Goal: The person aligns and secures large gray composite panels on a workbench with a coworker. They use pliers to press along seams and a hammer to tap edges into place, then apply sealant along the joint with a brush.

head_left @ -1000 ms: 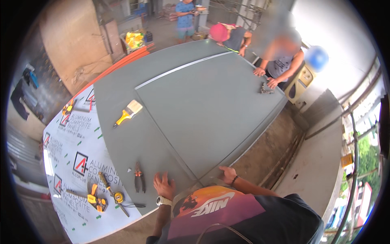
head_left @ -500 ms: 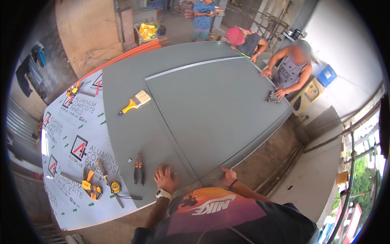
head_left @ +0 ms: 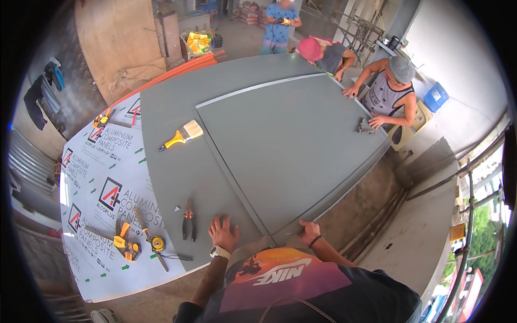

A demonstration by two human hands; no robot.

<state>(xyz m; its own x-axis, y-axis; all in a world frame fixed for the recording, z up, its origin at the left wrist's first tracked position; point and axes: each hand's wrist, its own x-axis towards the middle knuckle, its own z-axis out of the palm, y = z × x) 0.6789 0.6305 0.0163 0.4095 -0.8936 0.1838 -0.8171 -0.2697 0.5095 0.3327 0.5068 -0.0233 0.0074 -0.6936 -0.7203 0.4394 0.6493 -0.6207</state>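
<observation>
A smaller grey panel with a pale strip along its far edge lies on a larger grey sheet. My left hand rests flat on the larger sheet, fingers spread, beside the panel's near left corner. At the near edge, my right hand is closed round the smaller panel's rim, its fingertips partly hidden. Red-and-black pliers lie just left of my left hand. A paintbrush with a yellow handle lies farther off, left of the panel.
Printed white film at left bears a yellow-black clamp and a tape measure; another yellow tool lies beyond. Two co-workers lean at the far right corner, one person's hand near small dark pieces. Orange bars line the far side.
The whole view has shifted slightly. My hands keep their places on the sheet and panel edge. The person in blue at the back stands nearer, holding a yellow-and-black tool.
</observation>
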